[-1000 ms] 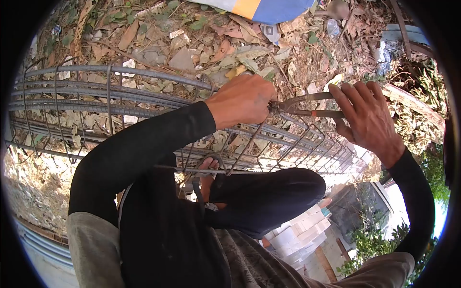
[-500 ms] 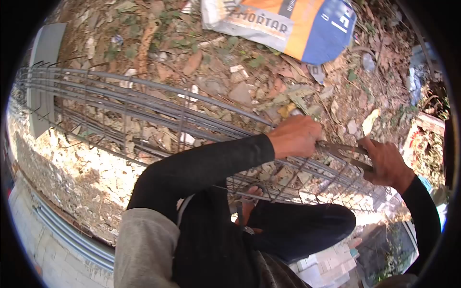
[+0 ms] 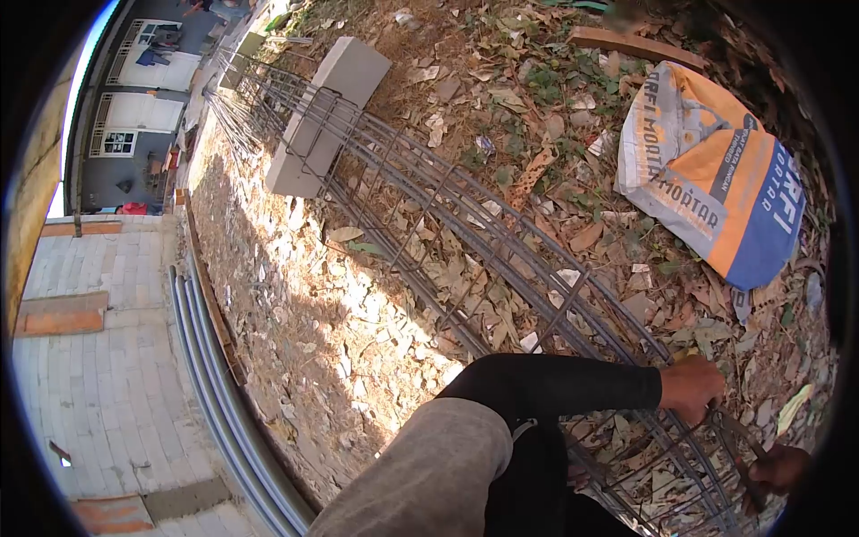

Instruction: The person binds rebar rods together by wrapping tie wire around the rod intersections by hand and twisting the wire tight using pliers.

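Note:
A long cage of steel bars [image 3: 501,255] runs diagonally over the leafy ground toward the lower right. My left hand [image 3: 692,388], at the end of a black sleeve, is closed at the upper bars of the cage; what its fingers hold is hidden. Just to the right, my right hand [image 3: 780,469] is wrapped round the handles of metal pliers [image 3: 735,440]. The jaws of the pliers are close to my left hand.
A grey block [image 3: 313,134] supports the cage's far part. An orange, white and blue mortar bag [image 3: 707,170] lies at the upper right. Grey pipes [image 3: 219,394] run beside a block wall [image 3: 98,385] on the left. A building stands beyond.
The view has swung left, so the hands and cage appear lower and farther right, and the wall and building have come into view. My right hand still holds the pliers.

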{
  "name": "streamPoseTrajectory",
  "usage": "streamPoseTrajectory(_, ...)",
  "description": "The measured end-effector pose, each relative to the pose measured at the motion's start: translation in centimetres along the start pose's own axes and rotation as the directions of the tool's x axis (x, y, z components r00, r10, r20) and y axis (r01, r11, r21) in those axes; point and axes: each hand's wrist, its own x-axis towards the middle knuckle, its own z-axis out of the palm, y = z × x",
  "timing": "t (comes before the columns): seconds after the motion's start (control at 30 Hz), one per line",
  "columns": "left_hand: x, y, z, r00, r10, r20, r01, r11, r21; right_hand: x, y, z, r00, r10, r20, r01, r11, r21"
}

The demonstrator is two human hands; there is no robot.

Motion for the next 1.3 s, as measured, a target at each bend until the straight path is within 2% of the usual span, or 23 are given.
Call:
streamPoseTrajectory(0.03,-0.1,0.3,-0.2,1.0,0.005,0.013,-0.005,1.0,0.012,-1.5,-0.2,2.6,0.995,-0.074,-0.073,0.073,0.997,-0.016)
streamPoseTrajectory(0.1,0.5,0.0,0.8,0.958,0.188,-0.215,-0.205,0.977,-0.057,-1.7,2.2,4.7,0.932,-0.29,-0.219,0.296,0.955,-0.007)
streamPoseTrajectory(0.13,0.7,0.2,1.5,0.906,0.266,-0.329,-0.307,0.948,-0.081,-0.2,5.9,5.4,0.863,-0.415,-0.288,0.437,0.9,0.011)
streamPoseTrajectory(0.2,-0.1,5.3,-2.4,0.999,0.044,0.007,-0.036,0.876,-0.48,2.4,10.8,9.1,0.656,-0.571,-0.493,0.663,0.749,0.016)
streamPoseTrajectory(0.27,-0.9,10.1,-3.2,0.972,0.023,0.233,0.148,0.712,-0.686,4.2,13.4,13.8,0.421,-0.584,-0.694,0.794,0.607,-0.029)
streamPoseTrajectory(0.3,-1.5,11.9,-2.5,0.963,0.072,0.259,0.156,0.637,-0.755,4.9,14.6,15.6,0.316,-0.573,-0.757,0.835,0.547,-0.066)
streamPoseTrajectory(0.33,-2.2,13.4,-1.8,0.95,0.123,0.285,0.173,0.553,-0.815,5.3,16.0,17.2,0.268,-0.564,-0.781,0.852,0.518,-0.082)
streamPoseTrajectory(0.43,-3.1,17.3,-1.3,0.832,0.241,0.5,0.355,0.461,-0.813,4.7,19.5,21.8,0.135,-0.536,-0.834,0.88,0.452,-0.147)
streamPoseTrajectory(0.47,-4.2,18.1,-1.9,0.837,0.321,0.444,0.321,0.369,-0.872,4.2,20.4,22.4,0.124,-0.53,-0.839,0.885,0.442,-0.148)
streamPoseTrajectory(0.57,-5.4,26.1,-2.4,0.852,0.181,0.491,0.283,0.63,-0.723,-3.9,18.3,28.9,0.147,-0.558,-0.817,0.824,0.526,-0.212)
streamPoseTrajectory(0.63,-5.8,30.4,-2.2,0.867,0.095,0.49,0.262,0.749,-0.609,-7.5,17.6,33.5,0.102,-0.557,-0.824,0.795,0.543,-0.269)
streamPoseTrajectory(0.7,-4.6,33.0,-0.4,0.913,0.018,0.408,0.231,0.801,-0.552,-8.2,18.9,34.7,0.002,-0.531,-0.847,0.781,0.53,-0.33)
streamPoseTrajectory(0.73,-4.7,34.4,0.4,0.929,0.003,0.371,0.187,0.86,-0.476,-7.4,20.7,35.0,-0.145,-0.543,-0.827,0.751,0.483,-0.449)
streamPoseTrajectory(0.77,-4.2,35.7,0.6,0.948,0.006,0.32,0.128,0.91,-0.395,-7.1,21.7,34.9,-0.216,-0.52,-0.826,0.689,0.518,-0.506)
streamPoseTrajectory(0.83,-3.8,38.4,2.5,0.959,0.166,0.229,-0.153,0.986,-0.071,-7.2,24.1,36.9,-0.149,-0.457,-0.877,0.883,0.337,-0.325)
streamPoseTrajectory(0.87,-3.4,39.5,3.1,0.947,0.262,0.187,-0.283,0.954,0.098,-7.6,24.9,37.6,-0.113,-0.452,-0.885,0.943,0.231,-0.239)
streamPoseTrajectory(0.9,-2.9,40.2,4.4,0.911,0.371,0.179,-0.399,0.901,0.17,-7.6,26.1,38.2,-0.009,-0.492,-0.871,0.986,0.143,-0.091)
streamPoseTrajectory(1.0,-2.4,42.1,7.4,0.91,0.302,0.285,-0.28,0.953,-0.114,-0.5,28.9,38.7,-0.086,-0.595,-0.799,0.957,-0.274,0.101)
streamPoseTrajectory(1.03,-2.3,42.0,8.4,0.933,0.157,0.324,-0.047,0.945,-0.323,2.6,29.8,39.3,-0.089,-0.58,-0.81,0.927,-0.345,0.145)
streamPoseTrajectory(1.07,-1.7,41.2,9.0,0.95,0.148,0.276,-0.042,0.933,-0.356,5.5,30.8,40.0,-0.094,-0.564,-0.82,0.893,-0.411,0.181)
streamPoseTrajectory(1.13,-0.8,39.4,9.4,0.976,0.12,0.182,-0.032,0.906,-0.422,10.2,31.6,43.1,-0.078,-0.409,-0.909,0.866,-0.48,0.141)
streamPoseTrajectory(1.27,0.5,35.1,3.0,0.999,0.023,0.038,0.001,0.855,-0.518,19.4,32.9,50.6,-0.013,-0.003,-1.0,0.993,-0.113,-0.012)
streamPoseTrajectory(1.3,0.4,34.3,1.0,1.0,0.027,-0.011,-0.029,0.859,-0.511,20.9,32.6,52.8,0.031,0.077,-0.997,0.993,-0.115,0.022)
